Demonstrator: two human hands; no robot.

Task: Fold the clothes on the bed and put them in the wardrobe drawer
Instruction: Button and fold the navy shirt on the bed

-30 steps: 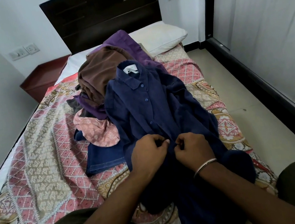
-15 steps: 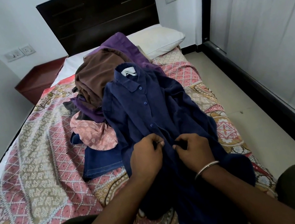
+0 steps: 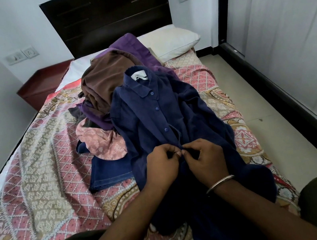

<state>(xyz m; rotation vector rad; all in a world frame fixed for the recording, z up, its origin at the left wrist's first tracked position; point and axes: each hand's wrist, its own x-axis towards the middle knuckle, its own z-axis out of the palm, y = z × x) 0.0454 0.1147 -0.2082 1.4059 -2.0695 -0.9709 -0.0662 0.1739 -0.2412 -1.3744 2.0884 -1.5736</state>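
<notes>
1. Head view: patterned bedspread (image 3: 36, 171); clothes pile (image 3: 108, 99) at 12 o'clock.
2. Navy shirt (image 3: 154, 124), centre, laid collar-up for buttoning.
3. Left hand (image 3: 162, 166), right hand (image 3: 206, 158), 6 o'clock: fingertips pinching the placket, likely fastening a button before folding.

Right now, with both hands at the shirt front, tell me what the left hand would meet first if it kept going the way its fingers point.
The left hand points right, toward the right hand. Their fingertips nearly touch over the navy shirt placket, so it would likely meet those fingers first; depth is unclear.
</notes>
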